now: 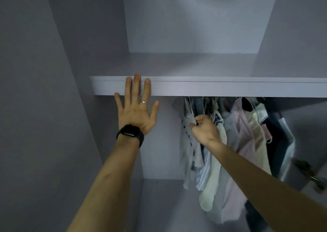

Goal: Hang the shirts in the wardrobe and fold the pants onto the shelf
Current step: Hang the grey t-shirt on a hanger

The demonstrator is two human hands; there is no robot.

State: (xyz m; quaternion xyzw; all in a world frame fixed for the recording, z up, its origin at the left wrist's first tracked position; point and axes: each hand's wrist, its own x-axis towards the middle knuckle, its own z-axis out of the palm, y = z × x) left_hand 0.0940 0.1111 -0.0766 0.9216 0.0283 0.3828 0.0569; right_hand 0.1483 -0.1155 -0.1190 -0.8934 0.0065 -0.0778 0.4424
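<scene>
The left hand (136,111) is laid flat against the front edge of the shelf (212,88), fingers straight and spread. Three fingertips reach the top lip, while thumb and little finger fall below the edge. Nothing is gripped. The placement is judged to be a brace — weight is steadied on the board while the other arm reaches in. A black watch (130,133) is worn at that wrist and a ring (144,102) on one finger.

The right hand (203,129) is curled, with thumb and forefinger pinched at the neck of a white shirt (189,143) with dark markings, which hangs directly beneath those fingers. Whether cloth or a hanger is pinched cannot be told, as the area is blurred. The rail is hidden behind the shelf edge above the fingers.

The hung shirts (247,134) — pale pink, cream, dark — are packed on the outer side of the right fingers, touching one another. The white shirt is at the open end of the row, toward the left hand, judged the easiest slot to reach. No pants are seen on the shelf top beyond the left fingertips, or anywhere else. The hanging step is judged to be in hand, the folding not yet done.
</scene>
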